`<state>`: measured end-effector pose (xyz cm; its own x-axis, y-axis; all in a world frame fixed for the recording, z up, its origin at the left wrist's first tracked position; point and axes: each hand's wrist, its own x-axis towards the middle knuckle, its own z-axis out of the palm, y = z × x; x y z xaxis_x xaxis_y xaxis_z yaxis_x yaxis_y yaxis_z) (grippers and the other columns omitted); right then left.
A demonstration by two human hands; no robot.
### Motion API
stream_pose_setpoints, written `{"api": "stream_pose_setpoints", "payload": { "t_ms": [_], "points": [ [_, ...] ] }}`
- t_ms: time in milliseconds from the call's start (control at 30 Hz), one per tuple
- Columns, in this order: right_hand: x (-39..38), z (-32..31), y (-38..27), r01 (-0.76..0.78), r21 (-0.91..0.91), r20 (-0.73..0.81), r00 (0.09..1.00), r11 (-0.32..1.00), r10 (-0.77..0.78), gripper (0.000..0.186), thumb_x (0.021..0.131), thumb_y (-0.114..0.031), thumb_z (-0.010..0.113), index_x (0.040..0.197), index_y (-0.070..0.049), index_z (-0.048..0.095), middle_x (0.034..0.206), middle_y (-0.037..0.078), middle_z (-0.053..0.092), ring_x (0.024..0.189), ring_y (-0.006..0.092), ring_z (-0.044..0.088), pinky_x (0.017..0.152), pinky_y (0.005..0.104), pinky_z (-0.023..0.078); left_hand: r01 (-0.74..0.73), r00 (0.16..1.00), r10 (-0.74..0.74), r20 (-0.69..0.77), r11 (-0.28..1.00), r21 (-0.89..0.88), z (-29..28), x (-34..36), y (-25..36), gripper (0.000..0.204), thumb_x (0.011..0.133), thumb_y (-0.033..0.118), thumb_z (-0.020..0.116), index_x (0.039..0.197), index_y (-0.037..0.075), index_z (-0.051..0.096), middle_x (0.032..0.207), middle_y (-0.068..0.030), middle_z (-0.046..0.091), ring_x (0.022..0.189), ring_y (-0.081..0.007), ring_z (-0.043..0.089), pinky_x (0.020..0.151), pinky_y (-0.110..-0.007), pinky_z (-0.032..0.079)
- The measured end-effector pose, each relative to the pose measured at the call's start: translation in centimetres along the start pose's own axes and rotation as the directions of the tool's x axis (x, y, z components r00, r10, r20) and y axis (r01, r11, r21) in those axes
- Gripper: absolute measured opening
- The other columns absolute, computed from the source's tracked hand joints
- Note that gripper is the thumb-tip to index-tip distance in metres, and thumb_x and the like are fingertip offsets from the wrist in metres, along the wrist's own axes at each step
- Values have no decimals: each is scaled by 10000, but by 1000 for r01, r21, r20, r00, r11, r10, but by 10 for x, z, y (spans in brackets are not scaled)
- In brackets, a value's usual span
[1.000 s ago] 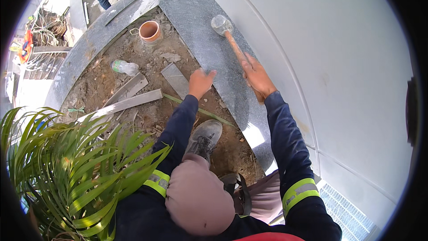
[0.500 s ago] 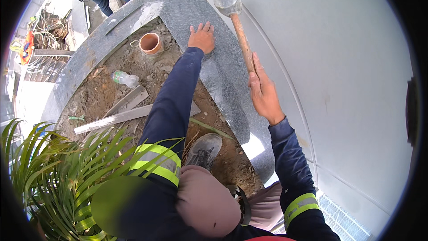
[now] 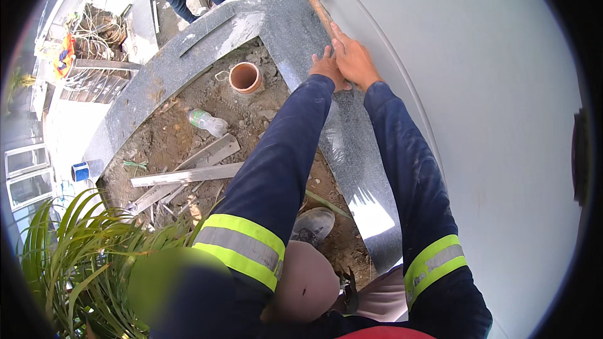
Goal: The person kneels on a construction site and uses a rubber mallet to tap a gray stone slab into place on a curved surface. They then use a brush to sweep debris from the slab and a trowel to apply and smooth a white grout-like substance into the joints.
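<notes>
You had the mallet in your right hand, the grip closed around its wooden handle, its head out at the far part of the grey stone slab, near the pale wall; whether it touched the stone could not be told. Your left hand was open, fingers spread, apparently resting on the slab, partly behind the right. The step in hand looked like tapping that slab; the next move seemed to call for a controlled blow, left fingers well clear

Wood-handled mallet, slanted, perhaps touching grey slab
</notes>
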<state>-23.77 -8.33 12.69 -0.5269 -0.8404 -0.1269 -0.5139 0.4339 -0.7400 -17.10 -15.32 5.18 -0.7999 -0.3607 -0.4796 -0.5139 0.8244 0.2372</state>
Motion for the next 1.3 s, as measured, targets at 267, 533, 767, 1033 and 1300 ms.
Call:
{"api": "stream_pose_setpoints", "payload": {
  "t_ms": [267,533,767,1033,1300],
  "points": [
    [4,8,-12,-50,83,58,997,995,45,503,1094,-287,455,1595,-239,438,1403,256,622,1304,460,577,1135,486,451,47,998,-48,-45,999,-11,12,6,-8,883,893,585,738,1622,242,377,1664,-91,389,1571,-298,275,1300,-593,120],
    [31,-10,8,-74,142,53,996,987,67,507,1087,-279,474,1587,-194,449,1398,250,631,1287,449,599,1109,483,467,-58,996,52,75,995,80,-14,18,-3,1050,841,610,786,1670,237,260,1750,-100,160,1624,-326,50,1240,-672,252],
    [49,-10,40,-10,167,50,999,986,2,493,1094,-286,481,1581,-212,463,1404,224,636,1299,414,599,1101,464,470,-88,996,85,36,991,100,-23,21,4,1092,809,624,807,1666,219,266,1737,-120,185,1616,-323,85,1244,-677,226],
    [38,-11,18,-71,124,123,991,990,56,476,1095,-291,480,1569,-248,485,1360,214,668,1276,401,619,1088,462,476,-95,993,88,77,992,86,-22,18,-2,1050,823,649,779,1654,218,301,1716,-113,244,1604,-334,139,1259,-668,188],
    [23,-1,18,-79,158,64,995,984,70,488,1091,-288,487,1577,-236,478,1264,219,708,1207,378,659,1052,434,497,-93,994,84,64,983,158,-16,26,-5,1072,833,718,719,1673,243,252,1746,-96,163,1621,-333,44,1247,-688,221]
  ]
}}
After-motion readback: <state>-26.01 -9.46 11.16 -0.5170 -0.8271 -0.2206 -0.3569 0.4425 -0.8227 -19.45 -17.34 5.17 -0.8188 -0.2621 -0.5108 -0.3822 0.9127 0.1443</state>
